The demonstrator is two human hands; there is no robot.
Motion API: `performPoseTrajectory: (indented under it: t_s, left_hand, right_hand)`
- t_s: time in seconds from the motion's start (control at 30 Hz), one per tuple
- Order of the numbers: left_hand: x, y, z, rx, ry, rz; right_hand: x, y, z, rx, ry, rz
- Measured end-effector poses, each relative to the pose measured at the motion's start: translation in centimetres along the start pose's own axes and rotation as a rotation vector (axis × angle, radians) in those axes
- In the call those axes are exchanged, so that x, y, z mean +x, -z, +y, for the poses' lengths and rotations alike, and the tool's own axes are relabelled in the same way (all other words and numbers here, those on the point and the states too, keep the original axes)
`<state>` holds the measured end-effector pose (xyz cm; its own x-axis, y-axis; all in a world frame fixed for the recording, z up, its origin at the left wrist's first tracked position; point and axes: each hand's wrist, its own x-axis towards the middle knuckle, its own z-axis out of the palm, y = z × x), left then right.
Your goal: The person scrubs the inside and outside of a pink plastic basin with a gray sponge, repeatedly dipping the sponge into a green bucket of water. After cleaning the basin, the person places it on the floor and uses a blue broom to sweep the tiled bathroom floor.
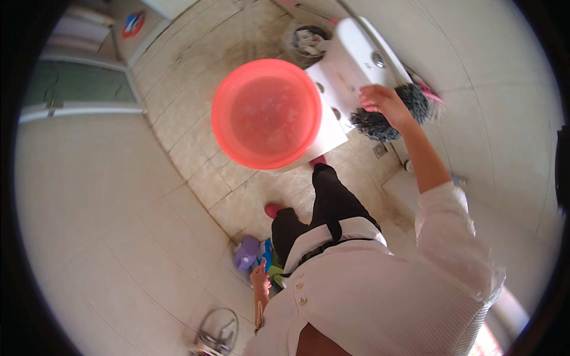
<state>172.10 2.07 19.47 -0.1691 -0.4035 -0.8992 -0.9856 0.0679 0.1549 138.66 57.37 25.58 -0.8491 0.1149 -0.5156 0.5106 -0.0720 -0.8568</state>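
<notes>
My right hand (383,103) is raised near the white toilet cistern (352,53), in front of or over a dark grey fluffy duster or mop head (378,127). Its fingers are curled, and whether they hold anything does not show. Down by my left side, my left hand (260,278) is partly closed beside a purple plastic jug (246,252) and a blue package (267,254); what it holds, if anything, is unclear. Ahead of me a round red plastic basin (267,167) with cloudy liquid inside rests above a white surface (331,133).
A waste bin (307,42) with crumpled paper stands beside the cistern. Tiled walls (111,200) flank the tiled floor (200,178). A floor drain (380,150) lies by the right wall. A shower hose and tap (220,340) are at the lower left.
</notes>
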Motion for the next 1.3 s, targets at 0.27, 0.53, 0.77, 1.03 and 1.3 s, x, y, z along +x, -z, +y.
performPoseTrajectory:
  t_s: [0.27, 0.53, 0.77, 1.03, 1.3]
  left_hand:
    - [-0.7, 3.3, -0.6, 0.116, 0.103, 0.028]
    - [21.6, 17.5, -13.3, -0.150, -0.155, -0.120]
    - [15.6, 28.1, 17.0, -0.133, -0.243, 0.049]
    - [21.1, 29.9, 49.9, 0.237, -0.794, -0.081]
    - [31.0, 35.0, 58.9, 0.352, -0.591, -0.055]
  right_hand:
    - [1.5, -7.0, 1.3, -0.036, -0.117, -0.078]
    - [3.8, -20.8, -3.4, -0.078, 0.146, -0.025]
    - [2.9, -28.7, -4.3, -0.334, -0.010, -0.009]
    - [6.3, -30.2, -4.8, 0.075, -0.126, 0.358]
    - [30.2, -39.9, -12.3, 0.495, 0.051, 0.194]
